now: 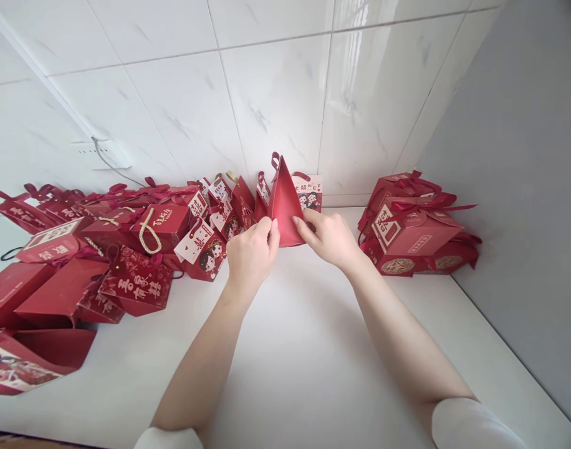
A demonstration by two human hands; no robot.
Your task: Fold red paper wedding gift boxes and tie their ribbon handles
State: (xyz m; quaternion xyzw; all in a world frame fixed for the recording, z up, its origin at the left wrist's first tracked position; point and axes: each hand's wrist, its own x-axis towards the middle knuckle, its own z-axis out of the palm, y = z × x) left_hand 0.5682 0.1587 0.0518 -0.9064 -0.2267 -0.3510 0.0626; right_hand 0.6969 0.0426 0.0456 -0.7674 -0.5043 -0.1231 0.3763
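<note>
red box (286, 215), open, one: left hand (252, 252) and right hand (331, 238) each pinching an edge, fingers curled.

Two hands (251, 251); over a dozen boxes (285, 209); one cable (110, 168).

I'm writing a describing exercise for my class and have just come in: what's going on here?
A person is holding a red, pointed carton with both bare hands above a white surface. The left hand grips its left edge, the right hand its right edge. A ribbon loop shows at the top. Many red boxes crowd the left side, and a smaller pile with ribbons sits on the right.
</note>
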